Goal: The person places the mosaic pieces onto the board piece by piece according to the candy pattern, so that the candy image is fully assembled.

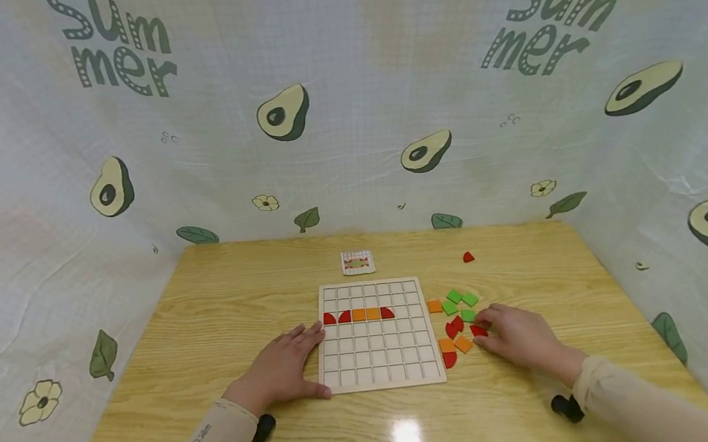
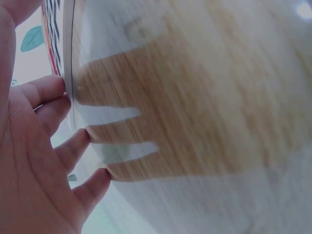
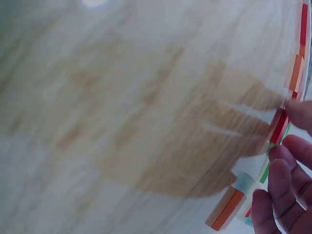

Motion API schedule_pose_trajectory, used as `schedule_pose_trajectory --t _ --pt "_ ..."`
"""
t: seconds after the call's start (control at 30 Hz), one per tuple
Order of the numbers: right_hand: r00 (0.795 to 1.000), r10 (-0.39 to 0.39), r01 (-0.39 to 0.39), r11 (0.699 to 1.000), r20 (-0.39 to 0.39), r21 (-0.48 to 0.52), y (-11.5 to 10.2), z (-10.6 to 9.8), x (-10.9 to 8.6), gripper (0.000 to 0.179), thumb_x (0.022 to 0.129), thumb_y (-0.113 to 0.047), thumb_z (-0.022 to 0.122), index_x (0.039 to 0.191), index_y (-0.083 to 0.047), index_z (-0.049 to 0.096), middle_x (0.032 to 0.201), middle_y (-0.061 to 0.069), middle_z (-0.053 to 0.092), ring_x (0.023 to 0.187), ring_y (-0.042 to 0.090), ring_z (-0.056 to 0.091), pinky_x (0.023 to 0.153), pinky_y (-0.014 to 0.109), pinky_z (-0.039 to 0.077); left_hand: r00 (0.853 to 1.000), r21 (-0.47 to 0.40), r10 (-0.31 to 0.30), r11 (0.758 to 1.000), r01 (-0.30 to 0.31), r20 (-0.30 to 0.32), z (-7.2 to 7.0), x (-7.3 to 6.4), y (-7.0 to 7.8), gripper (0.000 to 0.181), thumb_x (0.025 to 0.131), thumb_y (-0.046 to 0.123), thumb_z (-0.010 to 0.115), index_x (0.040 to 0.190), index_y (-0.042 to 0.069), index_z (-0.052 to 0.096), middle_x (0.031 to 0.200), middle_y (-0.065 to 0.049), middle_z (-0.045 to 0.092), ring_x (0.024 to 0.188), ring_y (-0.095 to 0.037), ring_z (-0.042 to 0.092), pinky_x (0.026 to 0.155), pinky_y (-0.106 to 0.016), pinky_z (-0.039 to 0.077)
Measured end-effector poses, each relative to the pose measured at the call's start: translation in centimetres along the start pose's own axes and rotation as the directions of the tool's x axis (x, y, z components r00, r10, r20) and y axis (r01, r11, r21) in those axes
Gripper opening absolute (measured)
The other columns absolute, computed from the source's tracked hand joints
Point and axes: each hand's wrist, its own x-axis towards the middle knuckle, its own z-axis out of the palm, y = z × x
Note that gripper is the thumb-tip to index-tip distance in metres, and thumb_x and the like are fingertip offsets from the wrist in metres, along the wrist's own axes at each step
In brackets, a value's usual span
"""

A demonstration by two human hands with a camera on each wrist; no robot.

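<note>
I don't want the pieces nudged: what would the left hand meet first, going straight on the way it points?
The grid board, at its left edge; the left hand seems to touch it there, though depth leaves exact contact unclear.

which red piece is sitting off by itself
The red piece toward the back of the table, right of the patterned card; the others are on the grid board or beside it, near or in the right hand.

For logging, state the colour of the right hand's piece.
Red piece, best in right wrist view.
</note>
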Motion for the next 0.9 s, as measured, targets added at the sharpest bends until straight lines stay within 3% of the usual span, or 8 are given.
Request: schedule_pose_trajectory --t 0.17,0.3,0.53,0.73,0.9 --pt "1.000 0.004 -0.004 1.000 0.006 -0.003 0.00 0.20 0.21 0.022 0.084 -0.024 0.080 0.103 -0.017 0.073 0.094 -0.007 0.062 0.068 0.006 0.051 0.059 0.029 0.049 1.000 0.008 0.004 1.000 -0.004 -0.002 0.13 0.04 -0.11 0.108 0.071 0.076 0.071 0.152 0.009 0.043 0.159 -0.006 0.034 0.143 -0.037 0.031 0.111 -0.056 0.031" --pt "1.000 0.007 -0.007 1.000 0.007 0.016 0.10 0.36 0.31 0.023 0.084 -0.028 0.080 0.104 -0.018 0.072 0.097 -0.008 0.062 0.066 0.005 0.047 0.057 0.028 0.046 1.000 0.005 0.004 1.000 -0.004 -0.007 0.13 0.04 -0.10 0.108 0.071 0.075 0.071 0.152 0.009 0.043 0.159 -0.007 0.034 0.143 -0.038 0.032 0.111 -0.056 0.031" --pt "1.000 0.028 -0.028 0.999 -0.014 0.023 0.27 0.54 0.37 0.021 0.082 -0.021 0.079 0.102 -0.018 0.073 0.096 -0.009 0.062 0.067 0.005 0.048 0.058 0.028 0.047 1.000 0.000 -0.002 1.000 0.002 -0.003 0.07 0.00 -0.06 0.107 0.071 0.074 0.072 0.151 0.009 0.044 0.159 -0.007 0.034 0.143 -0.038 0.032 0.111 -0.057 0.030" --pt "0.998 0.060 -0.060 0.997 -0.002 0.038 0.15 0.58 0.52 0.026 0.083 -0.033 0.081 0.104 -0.019 0.073 0.094 -0.009 0.062 0.068 0.006 0.050 0.059 0.029 0.047 1.000 0.006 -0.004 1.000 0.004 -0.001 -0.01 -0.04 0.02 0.107 0.071 0.074 0.073 0.151 0.009 0.044 0.159 -0.007 0.035 0.143 -0.038 0.032 0.111 -0.056 0.031" --pt "0.998 0.057 -0.057 0.998 -0.012 0.038 -0.04 0.51 0.60 0.021 0.082 -0.023 0.080 0.102 -0.018 0.074 0.095 -0.008 0.063 0.069 0.006 0.051 0.060 0.030 0.049 1.000 0.003 -0.006 1.000 0.006 0.000 -0.03 -0.07 0.07 0.108 0.071 0.073 0.074 0.152 0.009 0.043 0.159 -0.006 0.034 0.143 -0.037 0.031 0.112 -0.056 0.030"
